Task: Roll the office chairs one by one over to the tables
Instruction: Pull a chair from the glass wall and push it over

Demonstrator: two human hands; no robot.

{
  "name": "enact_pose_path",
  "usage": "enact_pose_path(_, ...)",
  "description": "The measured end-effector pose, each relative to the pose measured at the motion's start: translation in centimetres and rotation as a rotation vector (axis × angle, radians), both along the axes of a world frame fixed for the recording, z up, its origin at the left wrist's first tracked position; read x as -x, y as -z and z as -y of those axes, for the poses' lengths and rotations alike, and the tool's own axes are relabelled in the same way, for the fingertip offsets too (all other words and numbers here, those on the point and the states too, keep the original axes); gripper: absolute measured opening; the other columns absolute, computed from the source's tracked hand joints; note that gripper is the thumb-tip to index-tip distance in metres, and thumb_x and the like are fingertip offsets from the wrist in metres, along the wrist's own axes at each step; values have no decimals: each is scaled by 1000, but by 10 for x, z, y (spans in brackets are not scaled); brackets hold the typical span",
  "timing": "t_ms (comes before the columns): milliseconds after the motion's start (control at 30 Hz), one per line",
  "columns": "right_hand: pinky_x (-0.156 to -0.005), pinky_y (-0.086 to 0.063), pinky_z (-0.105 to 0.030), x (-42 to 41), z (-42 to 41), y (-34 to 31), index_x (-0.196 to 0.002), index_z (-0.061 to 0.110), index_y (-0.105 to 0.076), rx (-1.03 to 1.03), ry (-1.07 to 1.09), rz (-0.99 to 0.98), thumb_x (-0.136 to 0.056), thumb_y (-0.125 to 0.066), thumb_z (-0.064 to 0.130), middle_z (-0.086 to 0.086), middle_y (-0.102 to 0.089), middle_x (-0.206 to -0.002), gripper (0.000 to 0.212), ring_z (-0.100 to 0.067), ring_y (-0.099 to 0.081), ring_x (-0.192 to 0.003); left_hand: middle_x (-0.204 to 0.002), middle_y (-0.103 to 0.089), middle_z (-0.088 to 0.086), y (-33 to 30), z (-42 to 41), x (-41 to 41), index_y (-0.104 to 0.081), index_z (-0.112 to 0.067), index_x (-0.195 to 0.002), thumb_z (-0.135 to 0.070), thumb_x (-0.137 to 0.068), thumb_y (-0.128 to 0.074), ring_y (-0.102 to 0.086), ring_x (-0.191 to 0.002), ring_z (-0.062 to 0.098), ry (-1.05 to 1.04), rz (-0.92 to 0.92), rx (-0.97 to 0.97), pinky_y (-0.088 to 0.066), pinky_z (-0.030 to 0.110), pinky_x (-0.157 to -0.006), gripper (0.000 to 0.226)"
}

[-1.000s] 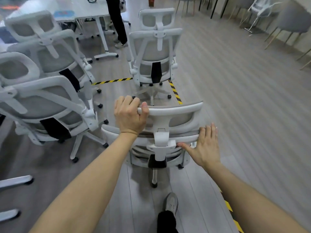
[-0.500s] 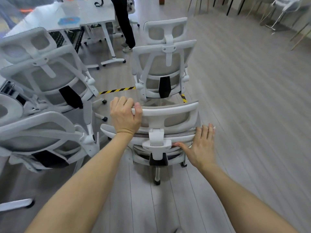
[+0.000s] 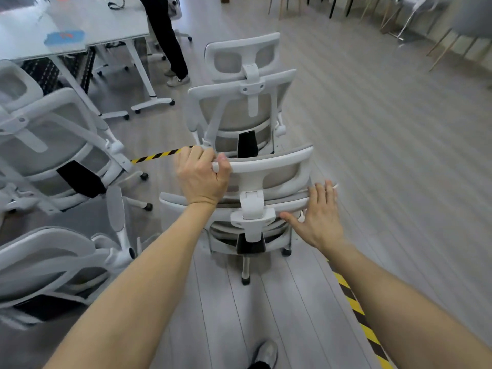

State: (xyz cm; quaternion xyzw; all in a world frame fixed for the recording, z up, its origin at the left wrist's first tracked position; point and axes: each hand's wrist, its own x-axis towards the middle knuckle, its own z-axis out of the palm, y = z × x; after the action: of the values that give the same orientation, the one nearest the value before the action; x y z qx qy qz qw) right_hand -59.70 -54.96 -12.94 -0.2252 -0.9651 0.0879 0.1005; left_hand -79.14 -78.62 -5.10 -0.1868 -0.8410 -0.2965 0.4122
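two hands are holding a white office chair (image 3: 266, 182) in the middle of the picture.

the left hand (image 3: 202, 177) is grasping the top bar of the chair's headrest, with fingers curled over it and the thumb under it. the right hand (image 3: 318, 219) is lying flat and released, with straight fingers pressing on the right end of the chair's back rail. the chair is standing on the gray floor (image 3: 372, 129), just behind a second chair (image 3: 239, 102) in the upper middle. more white chairs (image 3: 53, 145) are crowding the left side. the white bench (image 3: 80, 25) is sitting in the upper left, and a person's dark legs (image 3: 167, 38) are standing beside it. yellow and black tape (image 3: 354, 302) is running along the floor at the lower right.
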Motion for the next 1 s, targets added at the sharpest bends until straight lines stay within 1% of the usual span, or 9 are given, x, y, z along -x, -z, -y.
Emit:
enact_pose_path(133,-137,-10,-59,23,-20,2,-156,7,-34,28,-7,-6,-79,-35,108,-18,-28,-171,128,-36,-2,-168,-72,-40,-2,-4,-16,17,-52,-15,-68,-44,-111,-37,-32,-75,19,4,-6,-25,-31,36,-68,53)
enact_pose_path(200,-136,-13,-61,29,-29,5,-154,9,-35,48,-15,-25,-76,-37,110,-16,-28,-169,128,-35,-1,-168,-70,-44,0,-5,-24,18,-52,-15,-68,-49,-114,-29,-32,-75,17,5,-7,-44,-28,34,-70,62)
enact_pose_path(300,-136,-13,-61,32,-40,7,-152,10,-37,84,-15,-51,-71,-40,112,-13,-28,-168,130,-33,-1,-168,-69,-50,4,-4,-35,15,-56,-14,-69,-51,-114,-27,-29,-80,12,3,-20,-60,-23,29,-75,65)
enact_pose_path(400,-137,-11,-60,38,-51,1,-154,11,-38,97,-25,-14,-70,-39,113,-12,-26,-171,132,-31,1,-169,-70,-52,6,-5,-44,13,-58,-13,-70,-48,-113,-31,-30,-83,11,1,-13,-47,-25,29,-78,62)
enact_pose_path(533,-138,-8,-58,42,-61,-4,-157,11,-36,82,-37,15,-72,-37,112,-11,-25,-172,132,-30,6,-169,-70,-53,6,-6,-49,13,-58,-13,-71,-39,-106,-45,-31,-82,13,4,-8,-32,-26,30,-78,45)
enact_pose_path(700,-137,-11,-59,44,-64,-2,-154,11,-40,67,-41,-25,-72,-39,111,-8,-31,-165,129,-31,0,-169,-71,-50,4,-6,-50,13,-55,-15,-71,-37,-106,-46,-34,-77,18,-3,20,-21,-30,34,-72,43)
enact_pose_path(767,-137,-12,-59,45,-65,-1,-153,11,-41,61,-42,-26,-72,-39,112,-8,-33,-164,130,-32,-2,-169,-72,-48,3,-7,-49,13,-53,-15,-71,-36,-106,-46,-34,-76,19,-3,27,-14,-30,35,-72,41)
enact_pose_path(900,-137,-12,-58,47,-65,-2,-153,12,-40,62,-45,-23,-71,-40,112,-7,-34,-162,130,-32,-4,-168,-77,-38,-5,-9,-50,10,-50,-17,-72,-38,-108,-44,-33,-76,21,-6,45,-1,-30,36,-72,43)
enact_pose_path(1000,-138,-11,-57,46,-67,-7,-154,13,-40,67,-43,-10,-70,-39,112,-6,-34,-161,130,-31,-4,-168,-77,-37,-6,-15,-51,7,-49,-17,-71,-40,-109,-42,-35,-75,22,-21,63,16,-30,37,-71,45)
